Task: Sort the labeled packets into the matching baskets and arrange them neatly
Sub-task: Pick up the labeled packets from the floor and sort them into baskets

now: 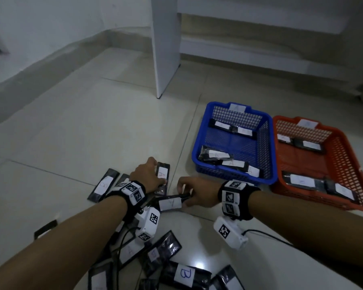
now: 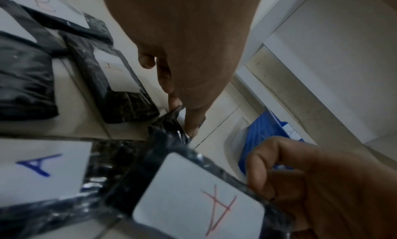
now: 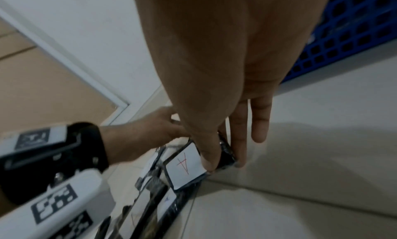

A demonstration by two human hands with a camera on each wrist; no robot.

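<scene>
1. Glossy black film packets, each with a white paper label, lie scattered on the tiled floor (image 1: 92,122); the leftmost readable one is a C packet (image 1: 103,184), lying flat and untouched.
2. The left hand (image 1: 148,174) reaches forward onto an A packet (image 1: 162,177) that lies flat on the floor; the fingers press at its edge and seem to pinch it, though the grip is partly hidden.
3. Just beside it, the right hand (image 1: 194,194) pinches the dark end of a second A packet (image 1: 170,203), thumb on top beside the red-lettered label and fingers under, with that end raised off the floor.
4. Nearer the person lie more packets, among them a B packet (image 1: 184,274), overlapping one another.
5. These packets look light, thin and limp, and the film looks slippery; I judge a pinch at one short end, or across the stiffer label patch, the safest hold.
6. The blue basket (image 1: 199,143) carries an A tag and holds several packets along its far and near walls.
7. Touching its right side, the red basket (image 1: 348,151) holds others likewise; its tag is too faint to read.
</scene>
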